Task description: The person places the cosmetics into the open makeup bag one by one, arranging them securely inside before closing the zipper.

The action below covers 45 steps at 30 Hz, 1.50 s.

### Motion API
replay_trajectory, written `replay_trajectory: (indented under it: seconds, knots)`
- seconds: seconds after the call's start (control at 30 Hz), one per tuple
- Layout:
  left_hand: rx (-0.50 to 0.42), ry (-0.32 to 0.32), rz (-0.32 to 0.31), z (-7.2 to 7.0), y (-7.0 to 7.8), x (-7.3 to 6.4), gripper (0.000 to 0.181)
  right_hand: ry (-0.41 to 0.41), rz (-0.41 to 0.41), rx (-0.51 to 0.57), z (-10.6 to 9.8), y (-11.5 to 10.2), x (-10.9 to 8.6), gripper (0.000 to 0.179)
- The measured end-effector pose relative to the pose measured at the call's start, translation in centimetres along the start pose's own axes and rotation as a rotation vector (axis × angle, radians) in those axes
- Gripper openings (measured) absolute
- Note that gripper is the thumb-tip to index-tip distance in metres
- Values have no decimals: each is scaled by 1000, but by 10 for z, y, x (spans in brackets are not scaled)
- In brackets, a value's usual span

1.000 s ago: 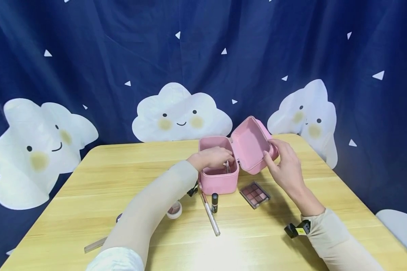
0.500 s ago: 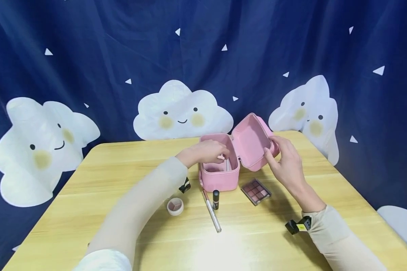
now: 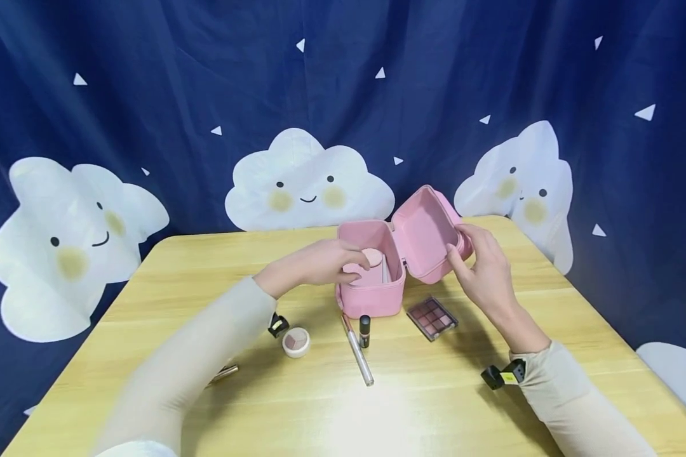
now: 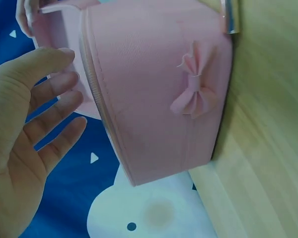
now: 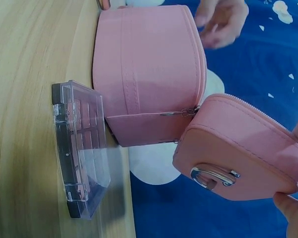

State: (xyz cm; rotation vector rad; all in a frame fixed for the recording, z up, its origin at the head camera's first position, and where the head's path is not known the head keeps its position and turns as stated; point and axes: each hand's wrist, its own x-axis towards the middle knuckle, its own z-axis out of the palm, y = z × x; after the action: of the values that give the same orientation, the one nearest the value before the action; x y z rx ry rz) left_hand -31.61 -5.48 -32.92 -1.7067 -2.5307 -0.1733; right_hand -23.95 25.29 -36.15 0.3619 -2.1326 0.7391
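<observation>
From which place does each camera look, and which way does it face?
Head: worn there, looks forward and down at the pink case; left hand, right hand and sleeves show.
Left wrist: worn there, faces the bow; both hands partly show.
Right wrist: worn there, faces palette and lid; both hands partly show.
Both wrist views share the pink case.

Left hand [image 3: 320,261] extended, fingers [image 4: 64,141] parted (slightly bent); right hand [image 3: 486,278] raised, pinching with thumb [image 3: 460,264] opposite fingers.
</observation>
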Motion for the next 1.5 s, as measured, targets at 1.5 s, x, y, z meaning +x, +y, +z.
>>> replay_trajectory:
  seconds: [1.5]
  knots:
    - [177,-74,188,67,35,-64,38,7,1,6,0,-1,-2,40]
